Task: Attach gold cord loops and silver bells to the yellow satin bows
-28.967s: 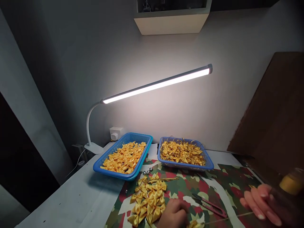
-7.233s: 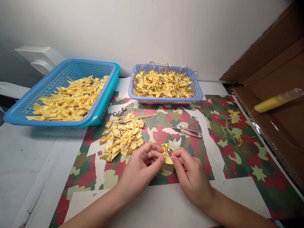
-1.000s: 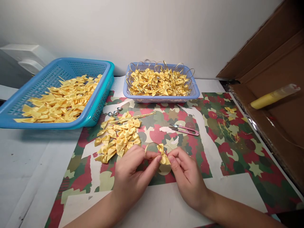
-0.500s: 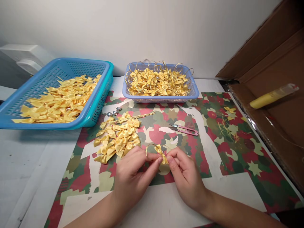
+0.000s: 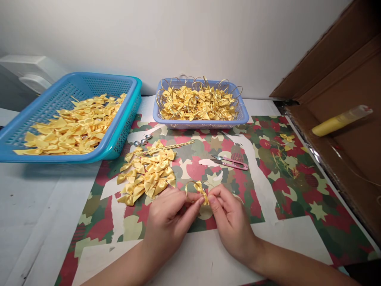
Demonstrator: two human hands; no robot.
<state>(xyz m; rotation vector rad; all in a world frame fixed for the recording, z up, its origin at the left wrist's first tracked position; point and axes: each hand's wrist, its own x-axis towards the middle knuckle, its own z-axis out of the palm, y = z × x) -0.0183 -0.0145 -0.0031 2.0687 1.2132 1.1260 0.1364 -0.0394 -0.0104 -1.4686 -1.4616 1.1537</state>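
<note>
A yellow ribbon bow [image 5: 200, 187] with a looped gold cord [image 5: 186, 188] is held up between my two hands, just above the table. My left hand [image 5: 171, 216] pinches it from the left with thumb and forefinger. From the right, the fingertips of my right hand [image 5: 230, 218] close on the bow's other side. The knot is partly hidden by the fingers. Left of my hands lies a pile of yellow bows [image 5: 153, 176], with gold cords [image 5: 169, 147] across its top. Several silver heart-shaped bells [image 5: 144, 141] sit behind it. Pink-handled thread snips [image 5: 230, 162] lie beyond my right hand.
A blue basket [image 5: 119, 115] of yellow bows stands at the left. At the back, a smaller blue-purple basket [image 5: 199, 125] holds bows with gold loops. Thread scraps [image 5: 284, 161] lie at the right, beside a cardboard wall [image 5: 342, 59] and a yellow-filled tube [image 5: 339, 121].
Both hands keep their pinch on the bow. My left hand has shifted very slightly to the right, and the gold loop with it. Everything else looks the same.
</note>
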